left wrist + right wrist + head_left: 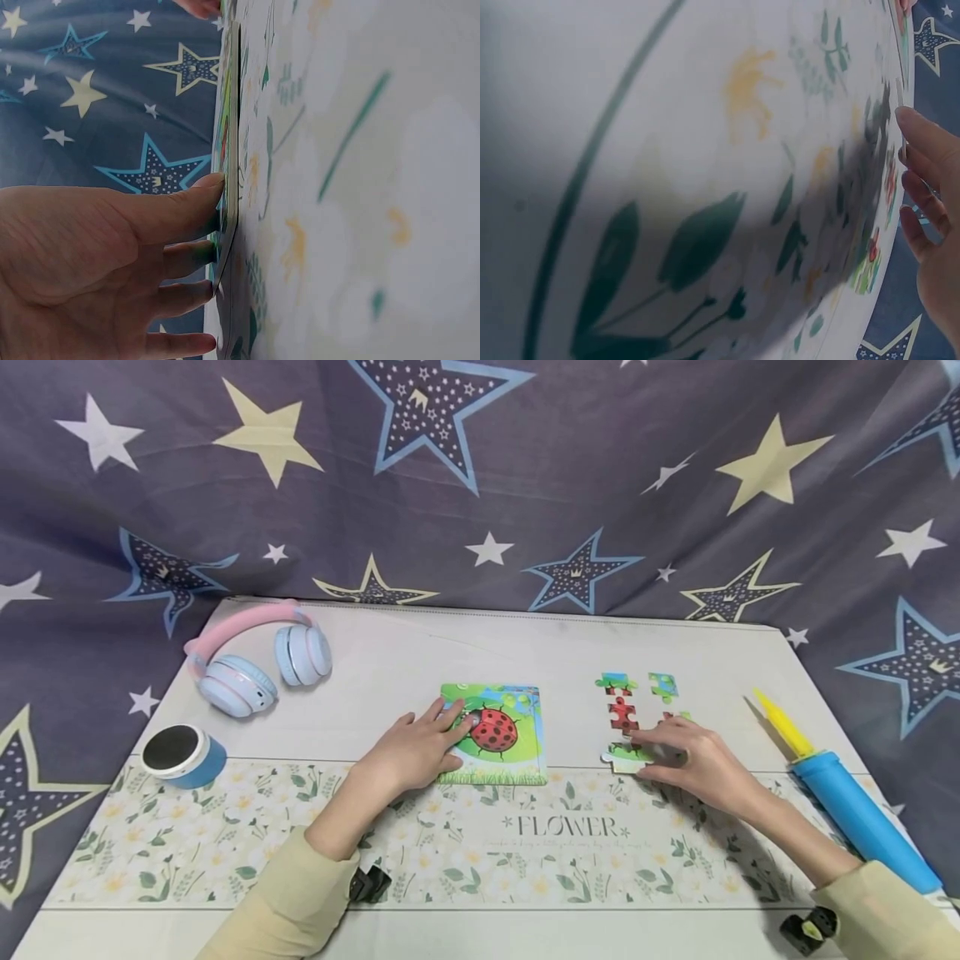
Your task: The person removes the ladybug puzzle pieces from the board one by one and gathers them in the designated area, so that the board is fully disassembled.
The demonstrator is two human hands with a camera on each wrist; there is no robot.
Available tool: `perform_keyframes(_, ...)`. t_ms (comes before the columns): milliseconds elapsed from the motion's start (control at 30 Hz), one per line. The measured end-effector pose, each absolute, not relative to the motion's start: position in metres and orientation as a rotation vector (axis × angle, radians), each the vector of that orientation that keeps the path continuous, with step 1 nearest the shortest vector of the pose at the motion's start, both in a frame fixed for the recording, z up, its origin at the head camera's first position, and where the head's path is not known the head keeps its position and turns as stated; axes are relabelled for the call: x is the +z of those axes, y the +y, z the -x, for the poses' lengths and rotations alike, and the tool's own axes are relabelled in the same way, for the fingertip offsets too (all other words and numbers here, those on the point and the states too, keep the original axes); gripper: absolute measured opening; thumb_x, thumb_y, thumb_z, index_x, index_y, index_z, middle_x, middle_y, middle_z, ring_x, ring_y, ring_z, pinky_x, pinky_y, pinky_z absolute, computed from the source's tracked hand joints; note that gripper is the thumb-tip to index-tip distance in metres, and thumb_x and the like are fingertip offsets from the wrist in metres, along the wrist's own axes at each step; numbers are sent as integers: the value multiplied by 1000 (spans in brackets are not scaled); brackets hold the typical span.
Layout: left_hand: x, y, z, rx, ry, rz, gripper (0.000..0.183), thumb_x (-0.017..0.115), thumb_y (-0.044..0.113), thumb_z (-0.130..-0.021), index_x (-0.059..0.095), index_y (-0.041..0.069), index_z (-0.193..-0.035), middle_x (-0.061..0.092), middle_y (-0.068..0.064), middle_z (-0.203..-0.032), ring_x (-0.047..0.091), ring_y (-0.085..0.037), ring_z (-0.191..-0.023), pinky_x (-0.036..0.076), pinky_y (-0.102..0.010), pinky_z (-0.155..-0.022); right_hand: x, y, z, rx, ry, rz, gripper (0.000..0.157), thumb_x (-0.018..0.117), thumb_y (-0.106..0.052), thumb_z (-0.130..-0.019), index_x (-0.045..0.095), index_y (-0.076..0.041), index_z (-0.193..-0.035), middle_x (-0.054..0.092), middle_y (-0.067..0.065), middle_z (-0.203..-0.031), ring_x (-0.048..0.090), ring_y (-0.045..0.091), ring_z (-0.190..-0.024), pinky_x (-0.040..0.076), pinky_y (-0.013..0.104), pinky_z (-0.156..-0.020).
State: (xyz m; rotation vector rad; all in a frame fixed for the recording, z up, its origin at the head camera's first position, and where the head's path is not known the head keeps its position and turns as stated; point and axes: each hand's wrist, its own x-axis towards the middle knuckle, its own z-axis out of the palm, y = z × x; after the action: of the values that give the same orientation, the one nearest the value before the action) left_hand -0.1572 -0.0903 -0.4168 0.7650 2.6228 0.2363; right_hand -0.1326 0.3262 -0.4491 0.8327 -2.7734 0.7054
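A square ladybug puzzle picture point(497, 735) lies on the table, and my left hand point(411, 750) rests on its left side with fingers spread. In the left wrist view, the thumb point(191, 201) touches the edge of the thin board. To the right, my right hand point(701, 763) pinches a green and white puzzle piece point(628, 762) between thumb and forefinger. The right wrist view shows that piece edge-on as a thin strip point(901, 124). Beyond this hand lie a red puzzle piece point(623, 716), a blue and red piece point(615, 682) and a blue-green piece point(663, 686). Others are partly hidden by the fingers.
Pink and blue headphones point(258, 656) lie at the back left, with a blue round container point(197, 762) in front of them. A blue pump with a yellow nozzle point(855, 810) lies along the right edge. A star-patterned cloth point(450, 527) hangs behind the table.
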Motion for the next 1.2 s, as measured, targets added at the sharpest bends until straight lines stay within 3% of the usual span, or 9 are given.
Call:
perform_keyframes(100, -417, -91, 158, 241, 2621, -764, 65, 55, 33, -107, 31, 12, -163, 17, -13, -174, 15, -38, -161, 27, -65, -125, -451, 329, 132, 702, -2797, -813, 54, 93, -13, -73, 76, -16, -124, 79, -2, -111, 65, 39, -120, 53, 58, -97)
perform_keyframes(367, -417, -91, 157, 245, 2621, -766, 65, 55, 33, -106, 31, 12, -163, 17, -13, -174, 15, -38, -161, 27, -65, -125, -455, 333, 135, 679, -2832, -814, 52, 93, -16, -74, 76, -19, -123, 79, -4, -113, 66, 34, -120, 51, 58, -102)
perform_keyframes(733, -418, -90, 158, 255, 2622, -764, 64, 55, 32, -107, 32, 12, -163, 16, -12, -174, 14, -37, -161, 26, -64, -126, -456, 339, 138, 634, -2800, -852, 53, 94, -17, -71, 77, -19, -121, 79, -6, -111, 69, 18, -105, 60, 34, -83)
perform_keyframes(967, -418, -90, 158, 284, 2619, -747, 66, 58, 33, -105, 34, 11, -162, 17, -13, -174, 13, -39, -161, 23, -64, -127, -452, 332, 143, 677, -2749, -778, 48, 93, -14, -72, 79, -17, -118, 78, -3, -104, 71, 22, -98, 61, 40, -80)
perform_keyframes(1200, -418, -91, 157, 326, 2638, -723, 66, 61, 34, -102, 38, 14, -160, 13, -15, -174, 15, -37, -161, 27, -62, -126, -444, 305, 166, 798, -2568, -770, 35, 89, 0, -75, 80, -10, -109, 80, 3, -102, 72, 18, -94, 54, 13, -76)
